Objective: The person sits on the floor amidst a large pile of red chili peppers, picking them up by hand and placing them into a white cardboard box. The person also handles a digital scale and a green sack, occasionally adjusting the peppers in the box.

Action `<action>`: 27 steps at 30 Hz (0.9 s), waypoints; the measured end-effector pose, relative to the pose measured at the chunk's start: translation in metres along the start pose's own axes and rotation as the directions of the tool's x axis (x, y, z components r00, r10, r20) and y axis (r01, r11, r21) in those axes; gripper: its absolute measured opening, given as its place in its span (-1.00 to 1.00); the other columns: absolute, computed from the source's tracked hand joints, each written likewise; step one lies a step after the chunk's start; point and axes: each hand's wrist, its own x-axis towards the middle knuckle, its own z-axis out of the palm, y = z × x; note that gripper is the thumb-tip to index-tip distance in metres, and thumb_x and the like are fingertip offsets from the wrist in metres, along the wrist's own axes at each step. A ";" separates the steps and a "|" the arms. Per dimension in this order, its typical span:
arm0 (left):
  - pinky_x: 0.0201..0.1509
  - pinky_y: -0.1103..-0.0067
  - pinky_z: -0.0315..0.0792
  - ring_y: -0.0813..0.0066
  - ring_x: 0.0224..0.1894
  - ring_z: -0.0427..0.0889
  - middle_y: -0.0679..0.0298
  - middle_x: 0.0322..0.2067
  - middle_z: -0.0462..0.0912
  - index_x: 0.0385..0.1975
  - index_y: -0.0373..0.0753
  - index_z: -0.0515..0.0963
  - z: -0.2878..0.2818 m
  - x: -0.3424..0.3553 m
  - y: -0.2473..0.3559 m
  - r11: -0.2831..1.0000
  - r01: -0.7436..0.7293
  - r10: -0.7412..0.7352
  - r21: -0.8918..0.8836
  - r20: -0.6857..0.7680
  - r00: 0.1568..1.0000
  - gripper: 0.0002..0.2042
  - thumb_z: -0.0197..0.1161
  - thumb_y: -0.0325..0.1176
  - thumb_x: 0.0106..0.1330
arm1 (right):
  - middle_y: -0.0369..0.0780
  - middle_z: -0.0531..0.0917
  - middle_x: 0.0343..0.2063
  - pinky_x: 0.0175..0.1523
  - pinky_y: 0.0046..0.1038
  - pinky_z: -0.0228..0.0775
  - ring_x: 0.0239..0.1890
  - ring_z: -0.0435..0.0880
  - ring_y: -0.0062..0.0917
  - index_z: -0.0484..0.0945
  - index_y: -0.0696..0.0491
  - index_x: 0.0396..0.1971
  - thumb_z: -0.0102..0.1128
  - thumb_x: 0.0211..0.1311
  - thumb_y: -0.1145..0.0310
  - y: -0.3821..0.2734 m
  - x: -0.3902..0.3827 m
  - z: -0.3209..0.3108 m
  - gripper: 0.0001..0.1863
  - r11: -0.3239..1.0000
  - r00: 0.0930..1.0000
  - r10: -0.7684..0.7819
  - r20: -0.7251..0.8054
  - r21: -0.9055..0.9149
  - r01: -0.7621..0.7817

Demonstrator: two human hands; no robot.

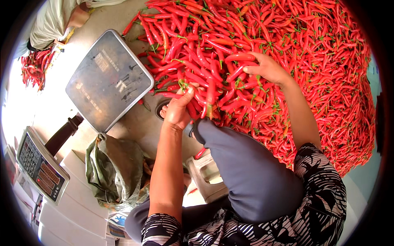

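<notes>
A large heap of red chilies with green stems (312, 61) fills the upper and right part of the view. My left hand (178, 105) is closed at the heap's near left edge, thumb raised over red chilies and a green stem (183, 85); it grips chilies there. My right hand (266, 69) is higher and to the right, with fingers curled round red chilies (240, 65). A flat grey scale platform (108, 82) lies just left of the heap and of my left hand. My bent knee in grey trousers (246, 164) is below both hands.
A scale display with keys (39, 162) stands at the lower left. A green crumpled sack (113, 168) sits below the platform, and a pale plastic stool (209, 176) is under me. A small chili pile (35, 65) and a pale sack (51, 20) are at the upper left.
</notes>
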 end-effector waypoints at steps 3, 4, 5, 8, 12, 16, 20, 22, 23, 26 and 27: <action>0.42 0.36 0.50 0.34 0.25 0.65 0.18 0.26 0.66 0.43 -0.30 0.43 -0.002 0.006 -0.014 0.998 -0.054 0.055 0.013 -0.020 0.998 -0.55 0.27 -0.37 0.61 | -0.15 0.74 0.00 0.16 -0.31 0.56 0.05 0.73 -0.42 0.54 0.10 0.35 0.37 0.46 0.24 0.013 -0.005 -0.008 -0.46 0.969 0.983 0.059 -0.175 -0.228 -0.099; 0.41 0.37 0.50 0.36 0.25 0.65 0.18 0.25 0.66 0.42 -0.31 0.44 0.001 0.012 -0.021 0.993 -0.054 0.061 0.101 -0.075 0.995 -0.55 0.28 -0.39 0.60 | -0.10 0.72 0.05 0.19 -0.25 0.55 0.10 0.73 -0.34 0.53 0.10 0.35 0.36 0.46 0.23 0.040 -0.009 -0.016 -0.45 0.934 0.960 0.006 -0.281 -0.342 -0.106; 0.40 0.39 0.50 0.38 0.25 0.65 0.19 0.25 0.66 0.41 -0.31 0.45 0.008 0.014 -0.021 0.980 -0.051 0.077 0.194 -0.130 0.989 -0.56 0.28 -0.41 0.59 | -0.06 0.70 0.10 0.23 -0.21 0.53 0.14 0.72 -0.26 0.53 0.11 0.35 0.34 0.46 0.21 0.040 -0.008 -0.014 -0.45 0.887 0.938 -0.044 -0.344 -0.446 -0.122; -0.09 0.46 0.60 0.45 -0.17 0.71 0.25 -0.16 0.71 0.08 -0.28 0.56 0.016 -0.012 0.003 0.942 -0.114 0.197 0.316 -0.245 0.949 -0.75 0.38 -0.34 0.54 | 0.04 0.61 0.22 0.33 -0.09 0.46 0.24 0.65 -0.06 0.53 0.12 0.33 0.31 0.46 0.19 -0.002 -0.010 0.019 -0.46 0.684 0.903 -0.190 -0.386 -0.711 -0.160; -0.18 0.51 0.55 0.50 -0.31 0.66 0.30 -0.28 0.72 0.06 -0.35 0.62 -0.031 -0.040 0.022 0.713 -0.085 0.416 0.696 -0.323 0.850 -0.70 0.35 -0.24 0.54 | 0.01 0.59 0.24 0.37 -0.06 0.42 0.29 0.58 -0.02 0.53 0.14 0.30 0.30 0.45 0.29 -0.048 0.001 0.051 -0.51 0.451 0.714 -0.662 -0.229 -0.882 0.135; 0.20 0.21 0.61 -0.06 0.05 0.76 -0.02 -0.03 0.81 -0.02 -0.30 0.72 -0.067 -0.047 0.022 -0.182 0.299 0.485 0.937 -0.179 0.856 -0.57 0.26 -0.01 0.47 | 0.02 0.62 0.16 0.39 -0.14 0.44 0.27 0.59 -0.06 0.61 0.20 0.17 0.17 0.49 0.51 -0.059 0.002 0.112 -0.68 0.599 0.668 -0.729 -0.148 -0.611 0.518; 0.19 0.13 0.59 -0.13 0.08 0.75 -0.09 -0.03 0.79 -0.04 -0.24 0.76 -0.029 -0.148 0.084 -0.070 0.414 0.324 0.908 -0.372 0.870 -0.56 0.34 0.02 0.35 | 0.04 0.61 -0.02 0.24 -0.14 0.47 0.11 0.63 -0.03 0.62 0.22 -0.02 0.20 0.34 0.57 -0.048 -0.008 0.187 -0.76 0.612 0.704 -0.690 0.171 -0.381 0.693; 0.18 0.15 0.61 -0.10 0.05 0.77 -0.08 -0.07 0.80 -0.13 -0.25 0.80 -0.016 -0.198 0.106 -0.131 0.394 0.334 0.910 -0.334 0.881 -0.58 0.32 0.02 0.36 | 0.02 0.61 -0.10 0.16 -0.15 0.49 0.02 0.64 -0.03 0.61 0.21 -0.12 0.22 0.31 0.56 -0.035 -0.015 0.207 -0.82 0.638 0.712 -0.623 0.325 -0.316 0.702; 0.17 0.15 0.62 -0.10 0.04 0.78 -0.10 -0.09 0.81 -0.18 -0.26 0.82 -0.006 -0.231 0.116 -0.142 0.410 0.408 0.901 -0.324 0.853 -0.56 0.30 0.04 0.37 | 0.01 0.61 -0.13 0.12 -0.15 0.50 -0.03 0.65 -0.02 0.61 0.20 -0.15 0.23 0.31 0.55 -0.029 -0.013 0.210 -0.85 0.619 0.686 -0.609 0.399 -0.302 0.725; 0.08 0.11 0.61 -0.13 -0.05 0.78 -0.08 -0.21 0.79 -0.17 -0.24 0.77 0.036 -0.346 0.120 -0.085 0.582 0.656 0.809 -0.394 0.643 -0.66 0.32 -0.06 0.40 | 0.05 0.64 -0.16 0.09 -0.08 0.50 -0.04 0.65 0.03 0.64 0.16 -0.12 0.25 0.33 0.43 -0.045 -0.027 0.215 -0.81 0.576 0.717 -0.455 0.528 -0.439 0.689; 0.06 0.12 0.60 -0.12 -0.07 0.77 -0.08 -0.22 0.78 -0.16 -0.25 0.74 0.045 -0.389 0.102 -0.068 0.576 0.717 0.815 -0.361 0.596 -0.68 0.33 -0.08 0.43 | 0.06 0.64 -0.17 0.09 -0.06 0.49 -0.04 0.65 0.03 0.65 0.16 -0.11 0.25 0.33 0.40 -0.040 -0.030 0.217 -0.80 0.547 0.716 -0.418 0.559 -0.474 0.690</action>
